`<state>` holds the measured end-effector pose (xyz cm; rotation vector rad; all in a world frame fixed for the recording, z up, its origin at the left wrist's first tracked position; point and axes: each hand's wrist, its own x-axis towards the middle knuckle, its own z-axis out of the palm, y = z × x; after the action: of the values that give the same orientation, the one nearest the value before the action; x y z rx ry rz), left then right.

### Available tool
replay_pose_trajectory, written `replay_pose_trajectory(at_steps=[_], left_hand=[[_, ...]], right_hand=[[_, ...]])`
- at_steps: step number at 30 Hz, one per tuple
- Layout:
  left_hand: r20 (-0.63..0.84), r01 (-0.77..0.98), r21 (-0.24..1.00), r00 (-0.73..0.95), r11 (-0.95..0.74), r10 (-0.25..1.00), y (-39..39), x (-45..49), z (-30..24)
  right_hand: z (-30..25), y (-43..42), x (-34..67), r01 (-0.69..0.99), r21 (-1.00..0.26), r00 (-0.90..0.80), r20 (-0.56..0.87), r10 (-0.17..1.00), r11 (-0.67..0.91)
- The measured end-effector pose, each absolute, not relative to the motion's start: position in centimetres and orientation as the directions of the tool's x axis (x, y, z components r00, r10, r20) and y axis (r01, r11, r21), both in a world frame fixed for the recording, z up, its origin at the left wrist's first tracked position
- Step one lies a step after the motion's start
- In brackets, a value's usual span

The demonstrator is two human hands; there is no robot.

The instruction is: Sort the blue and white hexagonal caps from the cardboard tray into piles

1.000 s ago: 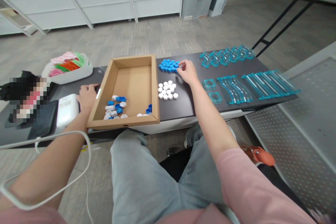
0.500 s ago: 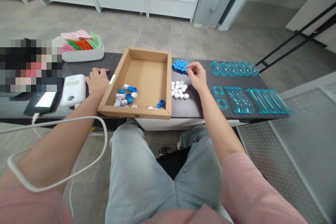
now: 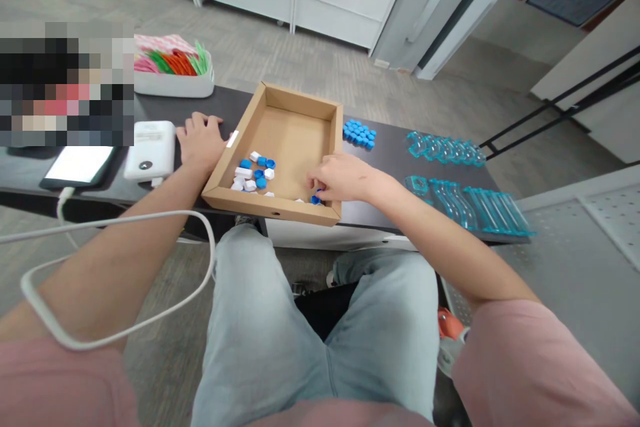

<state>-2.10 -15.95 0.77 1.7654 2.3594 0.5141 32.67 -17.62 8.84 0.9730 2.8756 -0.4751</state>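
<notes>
An open cardboard box (image 3: 273, 209) stands on the dark table (image 3: 390, 155). Inside, near its left wall, lie several loose blue and white hexagon pieces (image 3: 253, 173). My right hand (image 3: 344, 178) reaches over the box's right wall into the near right corner, fingers pinched on a blue hexagon piece (image 3: 316, 199). A few white pieces lie beside it. My left hand (image 3: 199, 140) rests flat on the table against the box's left side, fingers stretched out. A tidy cluster of blue hexagons (image 3: 359, 133) sits on the table to the right of the box.
Clear teal track pieces (image 3: 446, 149) lie in rows at the table's right end. A white power bank (image 3: 150, 149), a lit phone (image 3: 75, 165) and a white tray of coloured pieces (image 3: 171, 71) are on the left. A white cable (image 3: 125, 221) loops over my left arm.
My right hand left the blue cluster on the table and moved back into the box's near right corner, closing on a blue piece. The view swung left. My left hand stayed put.
</notes>
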Motion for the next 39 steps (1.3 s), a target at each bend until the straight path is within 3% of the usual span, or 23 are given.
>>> replay_pose_trajectory(at_steps=[9,18,24,32,35,39], left_hand=[[0.072,0.908,0.335,-0.293,0.254,0.953,-16.0,-1.8,1.1],[0.160,0.920,0.289,-0.318,0.264,0.935,-15.4,-2.0,-0.5],[0.138,0.923,0.288,-0.304,0.255,0.943,-15.5,-2.1,-0.2],[0.121,0.920,0.287,-0.312,0.268,0.942,-15.7,-1.8,0.3],[0.113,0.916,0.282,-0.328,0.287,0.938,-15.9,-1.5,0.6],[0.072,0.918,0.275,-0.314,0.284,0.947,-16.4,-1.0,1.6]], right_hand=[[8.3,-16.4,29.3,0.578,-0.334,-0.810,-0.123,0.573,0.745],[6.4,-13.6,29.5,0.403,-0.691,-0.777,0.088,0.623,0.600],[5.4,-12.1,30.8,0.158,-0.926,-0.697,0.142,0.703,0.343],[5.9,-9.1,37.0,0.022,-0.944,-0.412,0.292,0.863,0.329],[5.5,-7.2,41.2,0.038,-0.935,-0.222,0.336,0.915,0.352],[4.3,-5.4,46.6,0.087,-0.956,0.076,0.287,0.955,0.281]])
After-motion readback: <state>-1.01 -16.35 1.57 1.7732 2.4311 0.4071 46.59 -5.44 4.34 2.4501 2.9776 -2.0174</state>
